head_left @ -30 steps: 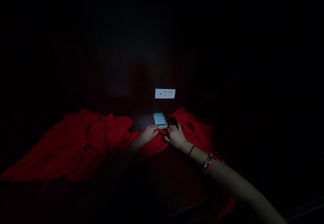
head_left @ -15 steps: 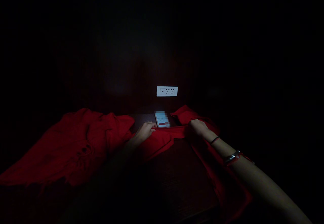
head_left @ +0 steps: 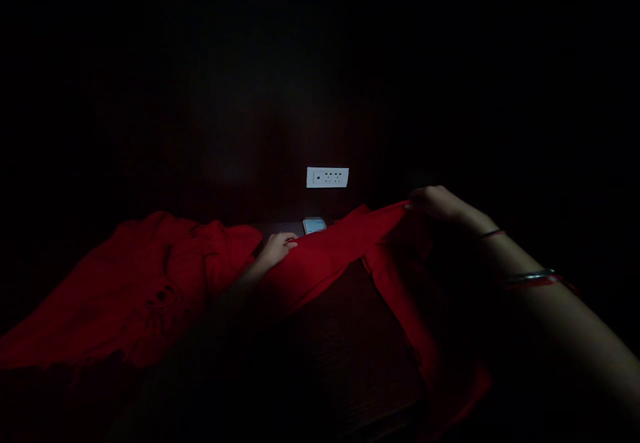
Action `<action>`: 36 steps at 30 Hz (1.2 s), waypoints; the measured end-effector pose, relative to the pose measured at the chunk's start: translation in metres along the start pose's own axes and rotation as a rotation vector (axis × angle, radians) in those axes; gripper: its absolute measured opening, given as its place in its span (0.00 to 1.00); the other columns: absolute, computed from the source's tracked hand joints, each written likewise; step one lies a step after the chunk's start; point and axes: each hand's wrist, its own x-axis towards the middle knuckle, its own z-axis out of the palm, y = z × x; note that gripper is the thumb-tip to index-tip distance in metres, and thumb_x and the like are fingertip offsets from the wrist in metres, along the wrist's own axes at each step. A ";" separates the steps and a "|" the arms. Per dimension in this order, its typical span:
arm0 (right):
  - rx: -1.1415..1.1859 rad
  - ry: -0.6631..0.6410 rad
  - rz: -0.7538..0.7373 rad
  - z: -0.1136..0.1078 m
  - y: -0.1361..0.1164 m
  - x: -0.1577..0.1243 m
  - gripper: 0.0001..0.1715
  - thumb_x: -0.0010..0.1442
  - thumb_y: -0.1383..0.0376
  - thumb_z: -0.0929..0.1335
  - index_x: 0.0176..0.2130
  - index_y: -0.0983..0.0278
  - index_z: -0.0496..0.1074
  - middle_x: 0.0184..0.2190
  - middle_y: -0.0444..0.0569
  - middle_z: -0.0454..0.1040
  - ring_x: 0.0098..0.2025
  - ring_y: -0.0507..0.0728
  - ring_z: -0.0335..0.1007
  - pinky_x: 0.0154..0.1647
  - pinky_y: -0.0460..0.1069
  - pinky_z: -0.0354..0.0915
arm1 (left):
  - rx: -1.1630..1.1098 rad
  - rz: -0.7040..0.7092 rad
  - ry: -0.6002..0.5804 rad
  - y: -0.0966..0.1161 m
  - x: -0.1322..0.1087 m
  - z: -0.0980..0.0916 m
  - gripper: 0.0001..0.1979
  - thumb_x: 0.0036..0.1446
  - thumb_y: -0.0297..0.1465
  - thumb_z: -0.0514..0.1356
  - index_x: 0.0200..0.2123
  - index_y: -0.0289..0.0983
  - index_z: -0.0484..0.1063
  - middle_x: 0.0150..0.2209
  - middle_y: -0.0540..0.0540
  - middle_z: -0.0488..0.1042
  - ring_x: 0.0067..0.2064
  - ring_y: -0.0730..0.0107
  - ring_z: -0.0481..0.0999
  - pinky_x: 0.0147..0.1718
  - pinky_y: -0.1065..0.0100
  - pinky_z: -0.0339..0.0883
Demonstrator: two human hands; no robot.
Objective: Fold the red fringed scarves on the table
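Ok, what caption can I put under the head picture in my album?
In the dark, left fingers and right fingers hold a red cloth that partly hides a phone below a socket.

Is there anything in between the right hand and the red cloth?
Nothing that shows: the right hand grips the raised edge of the cloth directly. The phone lies beyond the cloth, partly hidden by it, not in between.

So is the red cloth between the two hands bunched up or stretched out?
Stretched out: the red cloth has a nearly straight upper edge running from the left hand to the right hand.
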 end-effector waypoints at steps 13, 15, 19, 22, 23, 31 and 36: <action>0.067 -0.430 -0.036 -0.104 0.004 -0.014 0.19 0.52 0.65 0.57 0.35 0.76 0.70 0.30 0.47 0.72 0.28 0.42 0.63 0.32 0.39 0.53 | 0.058 -0.163 -0.002 0.020 0.047 0.035 0.11 0.50 0.26 0.52 0.36 0.33 0.70 0.37 0.42 0.72 0.37 0.67 0.70 0.36 0.71 0.61; -0.016 -0.556 0.028 -0.104 0.008 -0.013 0.20 0.52 0.66 0.57 0.36 0.77 0.70 0.30 0.47 0.72 0.27 0.41 0.63 0.30 0.39 0.53 | 0.086 -0.163 -0.015 0.021 0.048 0.039 0.11 0.50 0.25 0.51 0.36 0.31 0.70 0.36 0.40 0.72 0.37 0.65 0.70 0.36 0.69 0.61; -0.138 -0.448 0.082 -0.088 0.003 -0.014 0.17 0.47 0.64 0.64 0.35 0.74 0.71 0.26 0.46 0.72 0.22 0.41 0.60 0.25 0.39 0.52 | 0.165 -0.099 0.037 0.039 0.035 0.046 0.17 0.49 0.24 0.51 0.45 0.31 0.63 0.45 0.36 0.65 0.45 0.60 0.65 0.42 0.62 0.57; -0.089 -0.367 -0.021 -0.055 -0.023 -0.023 0.15 0.46 0.62 0.66 0.33 0.70 0.73 0.26 0.47 0.71 0.22 0.46 0.61 0.22 0.40 0.53 | 0.226 0.002 0.081 0.052 0.008 0.050 0.24 0.48 0.24 0.52 0.51 0.35 0.56 0.53 0.37 0.55 0.52 0.58 0.57 0.48 0.60 0.51; -0.056 -0.400 -0.077 -0.039 -0.038 -0.029 0.13 0.47 0.61 0.66 0.31 0.68 0.73 0.25 0.46 0.71 0.23 0.46 0.60 0.22 0.40 0.53 | 0.246 0.044 0.049 0.053 -0.003 0.050 0.24 0.48 0.25 0.52 0.51 0.35 0.57 0.53 0.38 0.55 0.53 0.58 0.56 0.49 0.60 0.50; 0.405 -0.968 -0.420 0.081 -0.180 -0.102 0.14 0.55 0.63 0.60 0.30 0.69 0.69 0.20 0.42 0.68 0.19 0.44 0.61 0.21 0.40 0.57 | 0.394 0.079 -0.302 0.004 -0.065 0.014 0.17 0.52 0.30 0.49 0.45 0.34 0.64 0.49 0.38 0.63 0.50 0.58 0.60 0.46 0.58 0.54; 0.277 -0.591 -0.162 0.099 -0.158 -0.077 0.14 0.56 0.66 0.58 0.32 0.69 0.70 0.30 0.51 0.72 0.31 0.52 0.69 0.29 0.42 0.61 | 0.487 0.101 -0.274 0.000 -0.082 -0.014 0.20 0.47 0.23 0.49 0.45 0.41 0.64 0.54 0.44 0.55 0.55 0.59 0.52 0.49 0.57 0.50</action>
